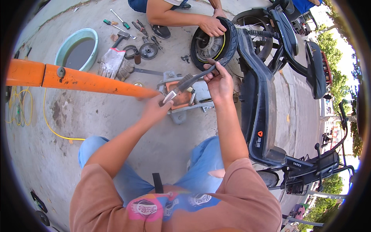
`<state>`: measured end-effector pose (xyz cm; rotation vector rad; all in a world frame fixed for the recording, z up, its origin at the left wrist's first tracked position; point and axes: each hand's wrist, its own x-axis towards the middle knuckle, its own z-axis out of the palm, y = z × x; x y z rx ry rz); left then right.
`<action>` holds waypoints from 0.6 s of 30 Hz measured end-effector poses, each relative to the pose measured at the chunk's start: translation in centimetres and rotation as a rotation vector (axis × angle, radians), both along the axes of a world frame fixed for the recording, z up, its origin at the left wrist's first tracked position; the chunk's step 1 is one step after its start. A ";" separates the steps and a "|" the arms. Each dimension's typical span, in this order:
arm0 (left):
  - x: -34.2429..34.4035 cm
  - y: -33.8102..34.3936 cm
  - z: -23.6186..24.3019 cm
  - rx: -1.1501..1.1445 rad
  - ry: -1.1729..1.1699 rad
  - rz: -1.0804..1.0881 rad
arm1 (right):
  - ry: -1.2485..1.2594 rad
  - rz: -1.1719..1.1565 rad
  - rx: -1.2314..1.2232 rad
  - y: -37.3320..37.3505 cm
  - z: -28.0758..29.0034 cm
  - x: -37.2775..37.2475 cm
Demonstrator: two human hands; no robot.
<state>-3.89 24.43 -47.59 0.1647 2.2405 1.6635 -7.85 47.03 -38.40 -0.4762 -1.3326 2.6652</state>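
My left hand (154, 110) is closed on a short silver metal tool (170, 95), its kind unclear through blur and covering fingers. My right hand (220, 80) pinches the far end of a dark rubber-like strip (195, 78). That strip slants down to the left and meets the silver tool. Just beyond my left hand rises the orange handle (92, 83) of a floor jack (179, 116), whose body lies beneath both hands. Past my right hand, a co-worker's hand (212, 26) rests on a black-tyred wheel (196, 58).
An electric scooter (251, 104) lies along the right. Left of the jack are work gloves (112, 62), a hammer (121, 38), pliers (140, 27), screwdrivers (119, 18) and a round metal part (148, 50). A pale green basin (63, 48) holds murky water. A yellow hose (54, 129) crosses the concrete.
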 end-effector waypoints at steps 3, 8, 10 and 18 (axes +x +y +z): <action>0.1 0.4 -0.2 0.011 0.011 -0.007 | -0.010 -0.006 0.023 0.3 0.3 0.5; 0.4 0.6 0.5 -0.102 0.009 -0.058 | -0.025 0.006 0.023 1.3 0.6 0.8; 0.6 0.8 0.8 -0.124 0.032 -0.064 | -0.036 0.020 0.005 1.7 0.6 0.8; 2.7 1.1 1.2 -0.161 0.029 0.015 | -0.053 0.074 -0.067 2.2 -0.6 -0.1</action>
